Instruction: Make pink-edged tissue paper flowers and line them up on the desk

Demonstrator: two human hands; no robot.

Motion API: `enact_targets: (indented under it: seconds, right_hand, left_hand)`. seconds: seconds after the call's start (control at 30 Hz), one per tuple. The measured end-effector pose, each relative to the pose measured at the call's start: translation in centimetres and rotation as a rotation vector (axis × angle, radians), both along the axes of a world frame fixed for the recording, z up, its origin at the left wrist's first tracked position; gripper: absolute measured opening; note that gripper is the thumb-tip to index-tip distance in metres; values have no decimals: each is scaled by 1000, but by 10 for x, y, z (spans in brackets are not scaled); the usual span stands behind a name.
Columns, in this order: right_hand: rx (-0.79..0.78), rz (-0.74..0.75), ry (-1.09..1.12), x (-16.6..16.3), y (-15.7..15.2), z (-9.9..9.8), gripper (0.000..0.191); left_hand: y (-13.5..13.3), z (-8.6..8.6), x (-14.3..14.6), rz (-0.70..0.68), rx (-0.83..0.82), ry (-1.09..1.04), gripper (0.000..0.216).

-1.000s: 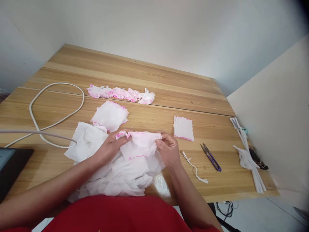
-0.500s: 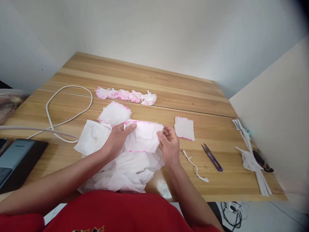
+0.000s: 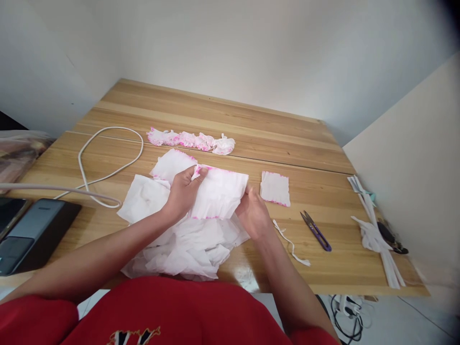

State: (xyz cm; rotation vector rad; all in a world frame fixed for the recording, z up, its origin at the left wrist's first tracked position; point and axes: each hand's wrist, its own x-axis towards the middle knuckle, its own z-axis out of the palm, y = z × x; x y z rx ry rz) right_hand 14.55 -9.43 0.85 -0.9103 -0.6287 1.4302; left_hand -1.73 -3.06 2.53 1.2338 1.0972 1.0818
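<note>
A thin stack of white tissue paper (image 3: 221, 195) with pink-marked top and bottom edges is held up over the table. My left hand (image 3: 184, 191) pinches its upper left corner, thumb in front. At the right edge, my right hand (image 3: 254, 214) grips the stack, its fingers partly hidden behind the paper. Below lies a loose heap of white tissue sheets (image 3: 194, 251). Left of the hands are a plain folded tissue stack (image 3: 142, 199) and a pink-edged tissue stack (image 3: 171, 164). Another pink-edged square stack (image 3: 275, 188) lies to the right.
A row of crumpled pink-and-white tissue bunches (image 3: 192, 141) lies farther back. Purple thread snips (image 3: 316, 231), a white twisted strip (image 3: 293, 247) and bundled white strips (image 3: 377, 235) lie right. On the left are a white cable (image 3: 82, 167) and a grey-topped dark box (image 3: 39, 235).
The held tissue stack has risen slightly and tilted down to the right. My right hand has turned, its thumb moving from the front of the paper to the edge.
</note>
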Motion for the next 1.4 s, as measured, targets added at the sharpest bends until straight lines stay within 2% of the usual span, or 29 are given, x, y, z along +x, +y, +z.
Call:
enact_targets:
  seconds: [0.07,0.13,0.27,0.33,0.43,0.67,0.8,1.0,1.07,1.13,1.23,1.33,1.4]
  right_hand:
    - [-4,58,-17,-2,-1,2,57]
    - [-32,25,-83,-6,-1,1,53]
    - [-85,-230,-290,-13,-1,-5,35]
    - [-81,-333,-435,-14,-1,-7,36]
    - [-72,-380,-620,-13,-3,-9,41]
    - [-63,-371,-734,-14,-10,-12,45]
    - [-85,-340,-654,-13,-9,-14,42]
    - [-102,-298,-520,-15,1,-14,41]
    - [-108,-275,-527,-12,3,-15,42]
    - [-122,-207,-592,-3,4,-15,42]
    - [-95,-64,-836,18,6,-9,39]
    - [62,-122,-1136,33,9,10,36]
    - [222,-87,-1241,32,14,25,42]
  left_hand:
    - [-2,1,4,-20,24,5,36]
    - [-3,2,8,-23,39,23,36]
    - [-4,-1,10,-11,57,32,37]
    - [-2,-3,8,-23,65,23,36]
    - [1,-5,4,-20,65,24,39]
    - [3,-11,-1,-70,-65,-45,41]
    - [2,-9,-1,-80,-187,-82,45]
    - [8,-6,0,-142,-182,-209,46]
    - [13,-7,-3,-179,-239,-242,47]
    - [18,-8,-6,-228,-303,-254,48]
    - [22,-3,-12,-273,-322,-182,50]
    - [20,9,-13,-282,-320,-50,52]
    - [18,18,-10,-315,-290,19,55]
